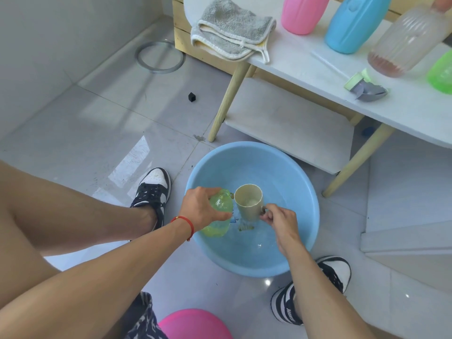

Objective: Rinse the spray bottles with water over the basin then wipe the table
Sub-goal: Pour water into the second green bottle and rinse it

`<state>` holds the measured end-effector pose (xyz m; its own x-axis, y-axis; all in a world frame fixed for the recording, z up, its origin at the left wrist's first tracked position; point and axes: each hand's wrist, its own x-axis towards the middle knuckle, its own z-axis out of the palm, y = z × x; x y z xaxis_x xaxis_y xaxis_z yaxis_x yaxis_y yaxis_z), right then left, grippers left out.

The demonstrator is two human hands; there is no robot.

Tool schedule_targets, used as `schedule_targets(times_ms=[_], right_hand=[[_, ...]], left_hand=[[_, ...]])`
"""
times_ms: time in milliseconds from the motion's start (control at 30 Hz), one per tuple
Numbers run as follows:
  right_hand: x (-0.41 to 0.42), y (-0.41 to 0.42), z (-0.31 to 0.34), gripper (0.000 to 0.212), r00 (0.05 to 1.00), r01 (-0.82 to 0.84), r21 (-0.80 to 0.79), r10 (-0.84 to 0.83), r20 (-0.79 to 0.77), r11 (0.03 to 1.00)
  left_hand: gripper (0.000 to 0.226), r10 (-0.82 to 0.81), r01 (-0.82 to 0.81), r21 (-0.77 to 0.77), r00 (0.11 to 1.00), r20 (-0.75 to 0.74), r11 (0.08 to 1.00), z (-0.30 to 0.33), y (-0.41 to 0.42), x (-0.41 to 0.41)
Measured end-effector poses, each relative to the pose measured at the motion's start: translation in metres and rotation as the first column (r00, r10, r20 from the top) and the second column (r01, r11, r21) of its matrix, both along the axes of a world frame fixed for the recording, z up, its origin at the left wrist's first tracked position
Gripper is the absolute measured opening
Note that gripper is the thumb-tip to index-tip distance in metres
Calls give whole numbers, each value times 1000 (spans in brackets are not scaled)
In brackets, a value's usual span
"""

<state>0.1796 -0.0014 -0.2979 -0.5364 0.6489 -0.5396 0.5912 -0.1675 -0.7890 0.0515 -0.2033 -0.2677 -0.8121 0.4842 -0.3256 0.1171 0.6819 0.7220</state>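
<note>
Over blue basin (303, 243): L hand (201, 209) grips green bottle (220, 211), R hand (281, 222) grips beige cup (249, 201) by handle

We seem to be in a home washing corner or utility room. Pale glossy floor tiles (102, 133) run up to a plain tiled wall, and a round floor drain (159, 57) sits far ahead and left of our hands (203, 209). Under them stands a blue plastic basin (303, 192). Beyond them, a small white desk (305, 69) on wooden legs carries a folded grey towel (232, 33).
</note>
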Motion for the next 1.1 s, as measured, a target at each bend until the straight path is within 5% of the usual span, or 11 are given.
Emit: schedule_targets(times_ms=[133, 333, 700, 1100], right_hand=[[3, 5, 29, 29, 984, 54, -21, -57, -171, 998], [-1, 19, 65, 57, 961, 69, 200, -11, -277, 977], [-3, 1, 124, 48, 946, -3, 727, 237, -221, 687], [-9, -15, 136, 51, 906, -104, 895, 413, -96, 434]], left_hand=[[75, 1, -1, 2, 1000, 7, 1000, 2, 1, 0], [83, -25, 25, -19, 1000, -7, 1000, 3, 5, 1], [80, -62, 62, 12, 997, -50, 998, 11, 13, 7], [80, -81, 81, 18, 996, -46, 997, 20, 12, 6]])
